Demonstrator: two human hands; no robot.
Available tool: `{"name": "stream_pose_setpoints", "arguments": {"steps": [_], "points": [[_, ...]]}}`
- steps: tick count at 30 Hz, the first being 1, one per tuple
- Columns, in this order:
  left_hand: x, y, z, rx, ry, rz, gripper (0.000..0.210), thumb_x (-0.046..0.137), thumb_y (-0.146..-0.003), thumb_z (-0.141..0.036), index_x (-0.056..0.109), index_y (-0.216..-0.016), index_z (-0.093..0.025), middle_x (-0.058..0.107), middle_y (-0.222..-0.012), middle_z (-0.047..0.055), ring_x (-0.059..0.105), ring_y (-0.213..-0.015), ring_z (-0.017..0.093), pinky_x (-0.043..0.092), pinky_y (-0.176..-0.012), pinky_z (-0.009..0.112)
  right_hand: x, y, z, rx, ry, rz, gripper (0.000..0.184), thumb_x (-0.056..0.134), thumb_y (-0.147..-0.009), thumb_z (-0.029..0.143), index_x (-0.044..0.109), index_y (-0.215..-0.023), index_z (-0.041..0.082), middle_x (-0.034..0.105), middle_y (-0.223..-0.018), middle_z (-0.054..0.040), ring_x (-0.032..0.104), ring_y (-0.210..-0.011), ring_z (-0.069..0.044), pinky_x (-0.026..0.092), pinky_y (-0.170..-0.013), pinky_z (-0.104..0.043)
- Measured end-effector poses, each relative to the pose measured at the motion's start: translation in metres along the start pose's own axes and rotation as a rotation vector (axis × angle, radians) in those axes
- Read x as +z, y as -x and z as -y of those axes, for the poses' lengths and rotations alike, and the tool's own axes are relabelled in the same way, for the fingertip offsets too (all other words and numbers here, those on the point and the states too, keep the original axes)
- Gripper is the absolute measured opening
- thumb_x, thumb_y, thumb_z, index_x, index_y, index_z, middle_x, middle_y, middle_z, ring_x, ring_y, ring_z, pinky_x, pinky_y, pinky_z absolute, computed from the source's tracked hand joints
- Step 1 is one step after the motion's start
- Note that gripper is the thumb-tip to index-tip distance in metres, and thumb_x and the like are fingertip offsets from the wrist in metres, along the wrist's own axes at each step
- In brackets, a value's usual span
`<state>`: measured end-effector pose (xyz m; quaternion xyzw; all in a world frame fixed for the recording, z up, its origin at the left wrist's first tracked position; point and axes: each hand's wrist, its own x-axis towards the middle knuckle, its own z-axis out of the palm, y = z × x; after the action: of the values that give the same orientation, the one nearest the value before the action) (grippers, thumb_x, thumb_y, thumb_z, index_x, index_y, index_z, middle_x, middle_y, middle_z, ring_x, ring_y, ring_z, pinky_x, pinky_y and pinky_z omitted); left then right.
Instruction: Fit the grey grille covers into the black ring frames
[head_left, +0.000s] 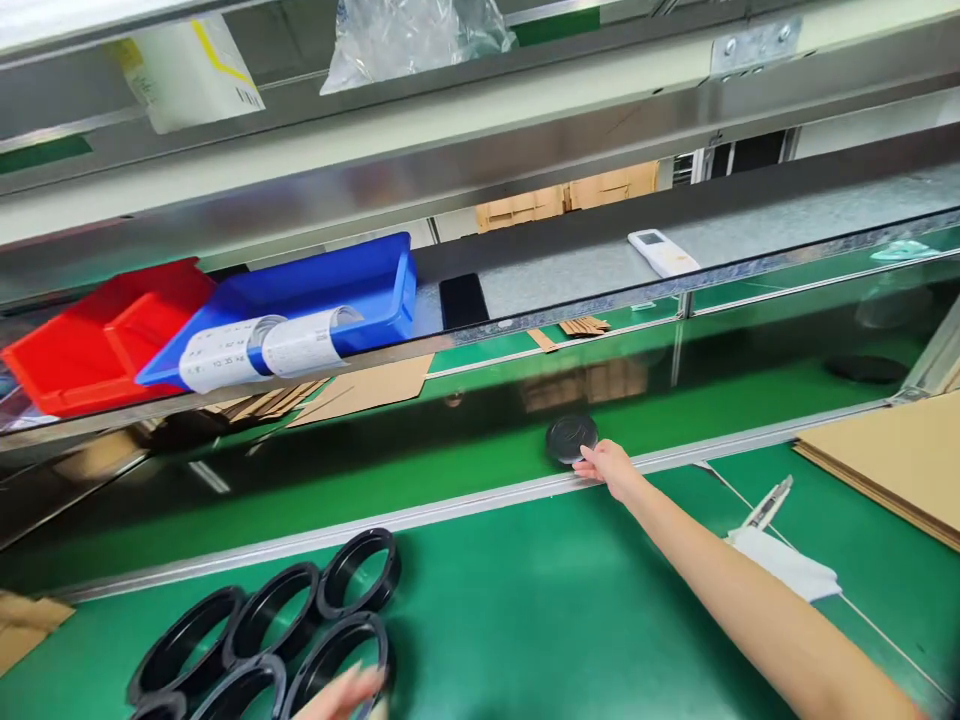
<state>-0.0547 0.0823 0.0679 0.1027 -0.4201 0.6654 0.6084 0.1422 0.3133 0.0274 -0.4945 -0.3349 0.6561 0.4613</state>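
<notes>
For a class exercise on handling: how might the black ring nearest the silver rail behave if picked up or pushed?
The black ring probably keeps its shape, as it looks evenly round. It may be light for its size, being open in the middle. Lying flat on the green table, it would likely slide rather than roll.

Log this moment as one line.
Right hand: at black disc's edge | Left hand: blurred, partly out of frame, by black rings | Shelf: blue bin beside red bin
</notes>
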Motion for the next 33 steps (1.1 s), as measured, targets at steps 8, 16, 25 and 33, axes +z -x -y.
{"name": "stream_pose_setpoints", "arguments": {"steps": [8,16,25,33], "points": [[-0.029,0.054,0.026,-0.307,-1.01,-0.923,0.065,0.079,-0.078,-0.05,0.06,-0.13,-0.017,0.06,-0.136,0.014,0.051,-0.132,0.033,0.039,-0.114,0.047,-0.016,0.192,-0.086,0.199,-0.224,0.548,0.046,0.089,-0.078,0.042,0.059,-0.098,0.014,0.069,-0.09,-0.0076,0.069,-0.081,-0.015,0.058,-0.064,-0.018],[-0.024,0.067,0.017,-0.299,-0.901,-0.867,0.081,0.07,-0.077,-0.071,0.052,-0.14,-0.024,0.063,-0.131,0.011,0.048,-0.134,0.033,0.033,-0.116,0.052,-0.014,0.213,-0.109,-0.032,0.228,0.478,0.058,0.061,-0.087,0.074,0.059,-0.084,0.016,0.066,-0.078,-0.006,0.063,-0.069,-0.018,0.054,-0.063,-0.029],[-0.026,0.07,0.024,-0.442,-0.73,-0.939,0.074,0.047,-0.084,-0.079,0.046,-0.144,-0.037,0.054,-0.144,0.004,0.046,-0.135,0.033,0.032,-0.115,0.058,-0.039,0.193,-0.087,-0.698,0.557,0.236,0.029,0.046,-0.104,0.045,0.064,-0.122,0.03,0.056,-0.126,-0.0063,0.05,-0.12,-0.026,0.041,-0.104,-0.045],[-0.027,0.073,0.033,-0.401,-0.631,-1.001,0.079,0.023,-0.09,-0.079,0.057,-0.137,-0.025,0.063,-0.134,0.008,0.051,-0.133,0.025,0.032,-0.118,0.043,-0.037,0.195,-0.094,-0.865,0.788,0.315,0.033,0.04,-0.107,0.041,0.061,-0.132,0.04,0.036,-0.147,-0.0042,0.029,-0.134,-0.032,0.033,-0.11,-0.06]]}}
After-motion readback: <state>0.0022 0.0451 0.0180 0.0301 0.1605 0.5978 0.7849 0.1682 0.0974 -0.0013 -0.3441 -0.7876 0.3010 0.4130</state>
